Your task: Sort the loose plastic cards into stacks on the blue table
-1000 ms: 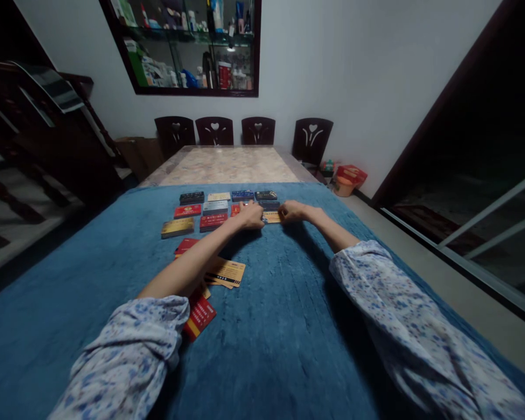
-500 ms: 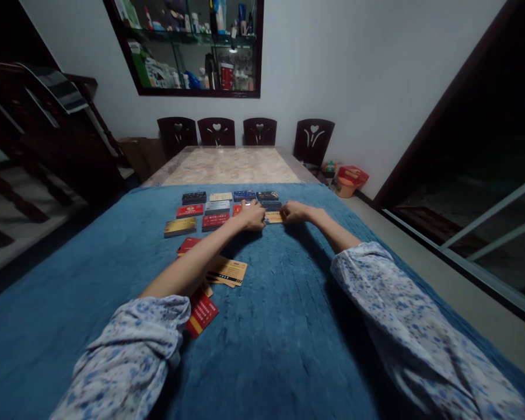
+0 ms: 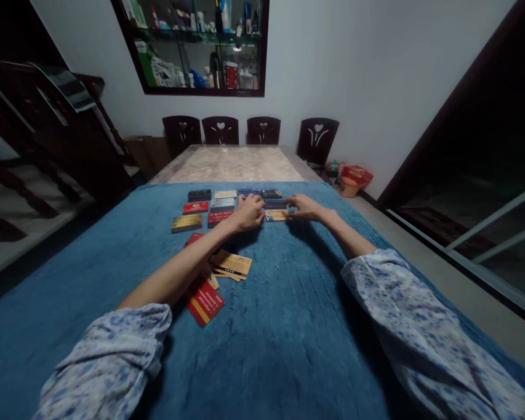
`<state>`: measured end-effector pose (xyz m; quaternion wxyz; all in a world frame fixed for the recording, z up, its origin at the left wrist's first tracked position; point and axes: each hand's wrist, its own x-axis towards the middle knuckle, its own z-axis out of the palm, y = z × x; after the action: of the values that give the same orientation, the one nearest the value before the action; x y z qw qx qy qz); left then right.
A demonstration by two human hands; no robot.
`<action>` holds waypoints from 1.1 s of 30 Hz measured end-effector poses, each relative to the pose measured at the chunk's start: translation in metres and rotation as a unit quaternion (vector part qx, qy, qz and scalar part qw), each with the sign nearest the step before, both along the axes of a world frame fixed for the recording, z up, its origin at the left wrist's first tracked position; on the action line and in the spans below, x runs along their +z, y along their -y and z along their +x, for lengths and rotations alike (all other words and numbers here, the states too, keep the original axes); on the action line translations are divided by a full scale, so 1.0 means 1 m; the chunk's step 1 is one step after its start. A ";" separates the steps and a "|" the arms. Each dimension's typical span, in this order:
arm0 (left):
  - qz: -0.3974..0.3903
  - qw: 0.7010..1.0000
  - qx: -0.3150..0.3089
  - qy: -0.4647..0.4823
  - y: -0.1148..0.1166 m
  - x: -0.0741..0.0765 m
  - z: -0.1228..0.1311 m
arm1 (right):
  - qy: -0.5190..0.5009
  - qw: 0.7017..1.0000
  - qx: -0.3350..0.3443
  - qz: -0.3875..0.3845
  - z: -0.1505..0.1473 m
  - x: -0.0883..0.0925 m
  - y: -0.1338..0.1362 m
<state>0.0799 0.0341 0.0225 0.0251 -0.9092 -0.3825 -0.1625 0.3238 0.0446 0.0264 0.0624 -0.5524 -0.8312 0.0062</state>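
Note:
An orange-yellow card stack [image 3: 277, 215] lies at the near right end of several rows of card stacks. My right hand [image 3: 305, 207] is at its right end, fingers apart and curved, the thumb close to or touching it. My left hand [image 3: 249, 212] hovers at its left side with fingers spread, partly hiding the stacks under it. To the left are a gold stack [image 3: 186, 223], a red stack [image 3: 219, 219], another red stack [image 3: 195, 207] and a silver-grey stack [image 3: 223, 204]. A dark blue stack [image 3: 275, 203] sits just behind the orange one.
Loose orange cards [image 3: 233, 263] and a red card [image 3: 205, 302] lie under and beside my left forearm. A blue cloth [image 3: 280, 326] covers the near part of the marble-patterned table [image 3: 240, 163]. Dark chairs [image 3: 317, 140] stand at the far end.
Both hands have loosened from the orange card stack and opened, and more of it shows. My left hand has lifted slightly. The view has shifted a little.

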 end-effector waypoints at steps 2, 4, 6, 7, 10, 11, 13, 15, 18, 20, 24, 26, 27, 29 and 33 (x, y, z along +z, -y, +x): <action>0.016 1.000 -0.005 0.015 0.003 -0.002 -0.008 | -0.024 0.999 0.014 0.033 -0.001 0.002 0.006; 0.036 0.999 -0.006 0.023 0.005 -0.005 -0.016 | -0.034 0.998 0.028 0.053 -0.004 0.004 0.013; 0.058 0.998 -0.007 0.029 0.007 -0.008 -0.024 | -0.041 0.996 0.045 0.068 -0.011 0.006 0.021; 0.068 0.997 -0.008 0.032 0.008 -0.010 -0.028 | -0.046 0.995 0.051 0.073 -0.014 0.007 0.025; 0.091 0.995 -0.014 0.046 0.011 -0.014 -0.040 | -0.061 0.992 0.079 0.074 -0.026 0.009 0.034; 0.095 0.994 -0.015 0.052 0.013 -0.016 -0.044 | -0.066 0.991 0.088 0.075 -0.030 0.009 0.037; 0.101 0.993 -0.015 0.063 0.017 -0.018 -0.052 | -0.072 0.989 0.101 0.074 -0.038 0.010 0.041; 0.104 0.992 -0.015 0.073 0.023 -0.020 -0.061 | -0.074 0.988 0.114 0.069 -0.046 0.010 0.045; 0.098 0.993 -0.007 0.072 0.033 -0.022 -0.076 | -0.071 0.987 0.129 0.062 -0.058 0.009 0.050; 0.091 0.993 0.004 0.072 0.040 -0.023 -0.087 | -0.067 0.987 0.128 0.063 -0.067 0.009 0.054; 0.091 0.993 0.019 0.073 0.051 -0.025 -0.111 | -0.060 0.987 0.137 0.058 -0.086 0.008 0.061; 0.090 0.993 0.022 0.074 0.055 -0.026 -0.123 | -0.057 0.987 0.142 0.054 -0.095 0.008 0.064; 0.090 0.993 0.022 0.078 0.057 -0.027 -0.130 | -0.057 0.987 0.143 0.051 -0.100 0.008 0.064; 0.090 0.992 0.023 0.084 0.061 -0.029 -0.142 | -0.060 0.986 0.151 0.045 -0.108 0.009 0.066; 0.094 0.992 0.027 0.085 0.070 -0.031 -0.163 | -0.069 0.981 0.177 0.044 -0.123 0.010 0.065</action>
<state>-0.0827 -0.0358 -0.0089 0.0818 -0.8750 -0.3908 -0.2737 0.2003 -0.0209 0.0369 0.1415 -0.3914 -0.9091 0.0188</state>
